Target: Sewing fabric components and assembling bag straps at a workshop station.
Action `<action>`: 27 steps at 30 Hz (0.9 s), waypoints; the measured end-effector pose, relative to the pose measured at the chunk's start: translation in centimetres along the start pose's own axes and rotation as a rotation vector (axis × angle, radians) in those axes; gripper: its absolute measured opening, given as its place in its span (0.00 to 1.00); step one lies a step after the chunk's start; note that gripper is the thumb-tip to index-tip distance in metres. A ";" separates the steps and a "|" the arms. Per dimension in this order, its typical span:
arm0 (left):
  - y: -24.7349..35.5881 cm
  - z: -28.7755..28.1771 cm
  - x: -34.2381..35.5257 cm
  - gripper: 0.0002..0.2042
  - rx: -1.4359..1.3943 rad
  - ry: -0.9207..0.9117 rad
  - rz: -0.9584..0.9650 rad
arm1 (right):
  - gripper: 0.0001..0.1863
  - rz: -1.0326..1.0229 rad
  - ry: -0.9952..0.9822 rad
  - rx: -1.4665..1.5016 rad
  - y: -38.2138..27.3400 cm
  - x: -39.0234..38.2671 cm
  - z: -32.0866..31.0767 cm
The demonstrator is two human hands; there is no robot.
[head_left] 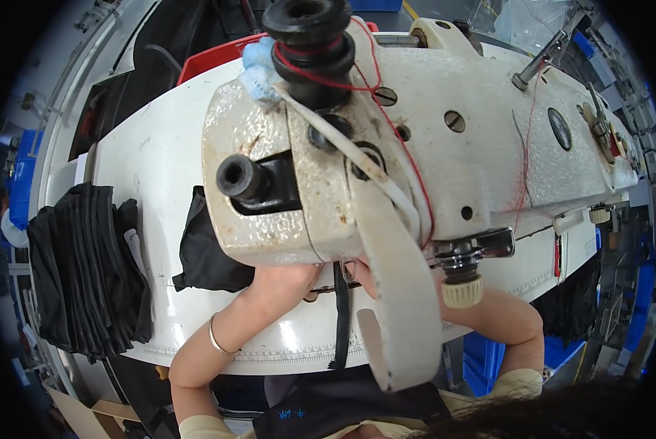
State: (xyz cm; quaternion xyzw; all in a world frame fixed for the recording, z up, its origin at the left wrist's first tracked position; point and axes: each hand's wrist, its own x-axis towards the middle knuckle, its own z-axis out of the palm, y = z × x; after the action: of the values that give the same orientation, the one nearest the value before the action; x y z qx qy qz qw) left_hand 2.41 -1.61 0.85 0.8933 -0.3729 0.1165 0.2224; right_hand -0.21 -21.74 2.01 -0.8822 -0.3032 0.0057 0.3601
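A white sewing machine fills the middle of the head view and covers the fingers of both hands. My left hand reaches in beneath the machine's head, close to a black fabric piece that lies on the table. Just a sliver of my right hand shows beside the needle area; a curved pale guard hides the rest. Between the hands a narrow black strip runs toward the table's front edge. Red thread passes over the machine from its black top knob.
On the left of the white table stands a thick stack of black fabric pieces. More black fabric hangs at the right edge. A red bin sits behind the table, and a blue bin is below it.
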 end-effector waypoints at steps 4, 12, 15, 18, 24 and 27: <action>0.0 0.4 -0.2 0.11 -0.040 0.038 -0.021 | 0.10 -0.296 0.028 -0.326 2.1 -0.7 1.7; 1.1 -1.8 0.6 0.09 0.032 0.025 -0.034 | 0.06 -0.433 0.153 -0.560 3.7 -0.7 0.5; 2.0 -3.0 0.9 0.09 0.087 0.055 -0.039 | 0.12 -0.545 0.112 -0.712 3.8 -0.2 -0.2; 3.2 -4.1 0.6 0.11 0.276 0.011 0.013 | 0.15 -0.668 0.122 -0.618 1.5 0.3 -0.5; 4.2 -4.6 0.6 0.15 0.154 -0.062 -0.022 | 0.14 -0.658 0.069 -0.756 -0.5 0.2 0.2; 2.5 -4.1 0.4 0.18 -0.065 0.058 -0.073 | 0.15 -0.542 0.136 -0.406 0.1 0.0 -0.6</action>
State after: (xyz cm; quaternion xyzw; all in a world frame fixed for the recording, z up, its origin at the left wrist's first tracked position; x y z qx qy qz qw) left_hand 0.68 -1.41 5.37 0.8949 -0.3368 0.1219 0.2662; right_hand -0.02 -22.16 2.42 -0.8215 -0.4969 -0.2095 0.1852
